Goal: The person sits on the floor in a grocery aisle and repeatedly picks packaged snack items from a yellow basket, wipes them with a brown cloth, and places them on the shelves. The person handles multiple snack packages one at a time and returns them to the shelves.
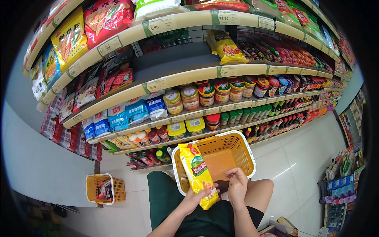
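My left hand grips a long yellow plastic packet by its lower end. The packet slants across the left side of an orange plastic shopping basket with a white rim, which sits in front of my knees. Through its slotted walls the basket's bare floor shows, apart from the part the packet hides. My right hand hovers over the basket's near right edge, fingers curled, and I see nothing in it. Similar yellow packets lie at the right of a mostly bare dark shelf.
Shelves ahead hold salt bags, jars, yellow tubs and sauce bottles. A second orange basket with packets inside stands on the tiled floor at left. A display rack rises at right, and a white panel at left.
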The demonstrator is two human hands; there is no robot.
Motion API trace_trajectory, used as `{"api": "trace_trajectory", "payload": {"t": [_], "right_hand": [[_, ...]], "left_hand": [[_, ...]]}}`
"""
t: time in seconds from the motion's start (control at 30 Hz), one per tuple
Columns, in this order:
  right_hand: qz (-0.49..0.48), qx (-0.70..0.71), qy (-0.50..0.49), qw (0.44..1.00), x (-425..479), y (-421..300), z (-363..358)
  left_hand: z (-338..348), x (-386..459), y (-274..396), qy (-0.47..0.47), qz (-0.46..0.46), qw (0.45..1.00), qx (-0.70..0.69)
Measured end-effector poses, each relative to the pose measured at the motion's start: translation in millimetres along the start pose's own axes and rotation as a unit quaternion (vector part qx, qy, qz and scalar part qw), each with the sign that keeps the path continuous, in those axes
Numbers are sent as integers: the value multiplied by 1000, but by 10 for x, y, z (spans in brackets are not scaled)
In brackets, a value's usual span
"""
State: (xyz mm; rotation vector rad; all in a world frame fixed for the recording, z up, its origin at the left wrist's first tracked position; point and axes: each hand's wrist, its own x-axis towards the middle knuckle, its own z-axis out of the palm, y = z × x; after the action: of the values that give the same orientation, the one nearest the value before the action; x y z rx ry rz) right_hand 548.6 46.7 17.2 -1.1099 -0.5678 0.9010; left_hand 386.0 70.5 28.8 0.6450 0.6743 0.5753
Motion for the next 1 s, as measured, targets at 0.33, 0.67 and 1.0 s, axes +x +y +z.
{"api": "trace_trajectory", "payload": {"t": [0.33, 0.67, 1.0], "right_hand": [[372, 83, -69, 922, 136, 417, -23], [466, -76, -86, 877, 1004, 1276, -583], [434, -322, -147, 829, 1485, 2751, -845]], "left_hand": [[-275, 284, -126, 54, -117, 990, -64], [-837, 1257, -591, 95, -211, 964, 132], [-1852, 1798, -1407, 258, -165, 892, 332]]}}
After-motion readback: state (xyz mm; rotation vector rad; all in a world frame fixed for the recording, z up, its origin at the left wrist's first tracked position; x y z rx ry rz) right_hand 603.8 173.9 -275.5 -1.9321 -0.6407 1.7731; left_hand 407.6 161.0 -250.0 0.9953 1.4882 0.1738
